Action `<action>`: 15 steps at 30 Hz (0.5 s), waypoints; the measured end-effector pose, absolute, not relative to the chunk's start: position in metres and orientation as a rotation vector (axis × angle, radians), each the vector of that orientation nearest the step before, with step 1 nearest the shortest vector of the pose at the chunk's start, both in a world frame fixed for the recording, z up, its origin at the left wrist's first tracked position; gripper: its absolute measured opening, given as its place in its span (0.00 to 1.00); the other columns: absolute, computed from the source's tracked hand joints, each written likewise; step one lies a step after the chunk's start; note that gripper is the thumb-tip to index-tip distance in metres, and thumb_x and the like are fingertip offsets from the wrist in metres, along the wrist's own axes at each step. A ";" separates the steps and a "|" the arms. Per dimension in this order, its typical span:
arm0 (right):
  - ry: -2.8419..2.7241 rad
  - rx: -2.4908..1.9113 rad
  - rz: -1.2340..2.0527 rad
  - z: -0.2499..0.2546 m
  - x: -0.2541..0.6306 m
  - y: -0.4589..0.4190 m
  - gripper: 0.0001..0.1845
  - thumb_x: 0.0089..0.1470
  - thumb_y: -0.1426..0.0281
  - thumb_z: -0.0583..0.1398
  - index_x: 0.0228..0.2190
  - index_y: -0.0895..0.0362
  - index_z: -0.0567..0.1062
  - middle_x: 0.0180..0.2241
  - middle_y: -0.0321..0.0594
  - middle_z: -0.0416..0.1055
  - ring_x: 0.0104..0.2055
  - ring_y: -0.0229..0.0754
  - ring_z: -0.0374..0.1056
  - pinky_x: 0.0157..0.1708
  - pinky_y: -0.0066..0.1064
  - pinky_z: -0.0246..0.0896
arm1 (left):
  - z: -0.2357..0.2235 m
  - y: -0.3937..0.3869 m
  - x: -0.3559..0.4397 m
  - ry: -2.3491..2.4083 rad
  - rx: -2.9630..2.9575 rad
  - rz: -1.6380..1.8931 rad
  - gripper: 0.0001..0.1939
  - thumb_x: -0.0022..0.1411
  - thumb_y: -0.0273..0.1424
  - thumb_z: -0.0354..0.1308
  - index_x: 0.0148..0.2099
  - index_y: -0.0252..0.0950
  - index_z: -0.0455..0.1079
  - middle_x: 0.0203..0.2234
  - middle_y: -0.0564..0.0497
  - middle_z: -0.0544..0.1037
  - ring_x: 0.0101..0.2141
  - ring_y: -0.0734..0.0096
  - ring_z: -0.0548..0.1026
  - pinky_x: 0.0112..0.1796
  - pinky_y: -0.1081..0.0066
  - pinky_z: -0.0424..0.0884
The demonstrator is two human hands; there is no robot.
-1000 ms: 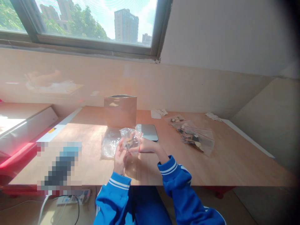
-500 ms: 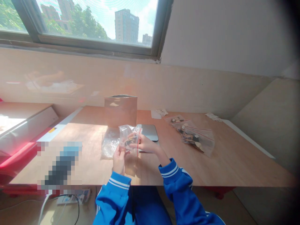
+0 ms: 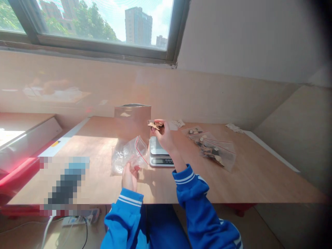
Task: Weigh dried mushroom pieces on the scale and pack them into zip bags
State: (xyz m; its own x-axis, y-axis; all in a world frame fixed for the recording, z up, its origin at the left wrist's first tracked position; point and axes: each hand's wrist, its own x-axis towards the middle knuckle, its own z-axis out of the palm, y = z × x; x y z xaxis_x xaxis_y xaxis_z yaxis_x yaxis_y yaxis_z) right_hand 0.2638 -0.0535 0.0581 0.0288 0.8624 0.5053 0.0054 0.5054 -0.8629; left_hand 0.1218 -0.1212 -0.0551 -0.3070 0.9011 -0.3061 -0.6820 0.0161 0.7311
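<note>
My left hand (image 3: pixel 129 177) is closed on the lower edge of a clear zip bag (image 3: pixel 141 147) with a red seal strip, which looks empty and leans over other clear plastic. My right hand (image 3: pixel 166 140) is raised above a kitchen scale (image 3: pixel 161 162), gripping some thin brown dried pieces (image 3: pixel 154 126) with pale edges; their exact kind I cannot make out. The hand and forearm hide part of the scale's pan and its right side. A clearance shows between the pieces and the silver pan (image 3: pixel 156 147).
Behind the scale stands a brown pouch (image 3: pixel 131 121) with its top open. Clear plastic bags (image 3: pixel 118 162) lie left of the scale. Filled zip bags (image 3: pixel 216 152) lie to the right. White scraps (image 3: pixel 234 128) sit along the back edge. A blurred-out patch (image 3: pixel 67 183) covers something at left.
My right hand has come out of the zip bag and moved up and away over the scale with brown pieces in it. The bag has tipped and sunk in my left hand.
</note>
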 end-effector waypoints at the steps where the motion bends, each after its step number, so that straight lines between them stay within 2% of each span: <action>1: -1.414 -0.800 0.653 0.069 0.260 -0.045 0.13 0.55 0.67 0.57 0.43 0.53 0.63 0.42 0.42 0.68 0.44 0.41 0.68 0.45 0.34 0.65 | -0.054 -0.121 0.122 0.987 0.298 1.609 0.12 0.66 0.24 0.45 0.46 0.30 0.69 0.43 0.43 0.77 0.24 0.83 0.70 0.28 0.82 0.71; 5: -1.561 -0.785 0.229 0.111 0.240 -0.004 0.13 0.62 0.67 0.51 0.48 0.52 0.60 0.48 0.46 0.63 0.50 0.42 0.64 0.50 0.36 0.62 | -0.053 -0.121 0.122 1.002 0.253 1.601 0.11 0.66 0.26 0.46 0.46 0.32 0.68 0.35 0.47 0.77 0.23 0.82 0.70 0.28 0.81 0.70; 7: -1.644 -0.809 0.118 0.122 0.230 0.018 0.13 0.63 0.67 0.48 0.50 0.52 0.59 0.50 0.46 0.61 0.52 0.42 0.62 0.51 0.36 0.60 | -0.055 -0.120 0.122 1.012 0.233 1.598 0.09 0.66 0.26 0.47 0.45 0.32 0.67 0.31 0.49 0.76 0.23 0.81 0.71 0.27 0.81 0.70; 10: -1.725 -0.869 0.092 0.120 0.218 0.042 0.11 0.64 0.70 0.46 0.47 0.54 0.61 0.48 0.46 0.62 0.50 0.41 0.63 0.49 0.34 0.61 | -0.058 -0.119 0.121 1.024 0.210 1.595 0.07 0.65 0.27 0.49 0.44 0.32 0.65 0.27 0.50 0.73 0.23 0.80 0.71 0.29 0.78 0.71; 15: -1.773 -0.978 0.085 0.101 0.210 0.052 0.12 0.62 0.74 0.45 0.44 0.55 0.63 0.46 0.44 0.64 0.47 0.42 0.64 0.49 0.35 0.60 | -0.066 -0.119 0.120 1.012 0.218 1.578 0.08 0.63 0.28 0.52 0.45 0.33 0.64 0.28 0.51 0.74 0.24 0.77 0.72 0.33 0.73 0.71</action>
State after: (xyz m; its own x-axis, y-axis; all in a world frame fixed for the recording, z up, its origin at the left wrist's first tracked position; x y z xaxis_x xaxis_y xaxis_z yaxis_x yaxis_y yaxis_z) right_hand 0.2104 0.0516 0.1014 -0.1050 0.6454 0.7566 0.5705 0.6623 -0.4858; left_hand 0.1199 -0.1188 -0.0660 -0.2939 0.8759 -0.3826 -0.7132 0.0656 0.6979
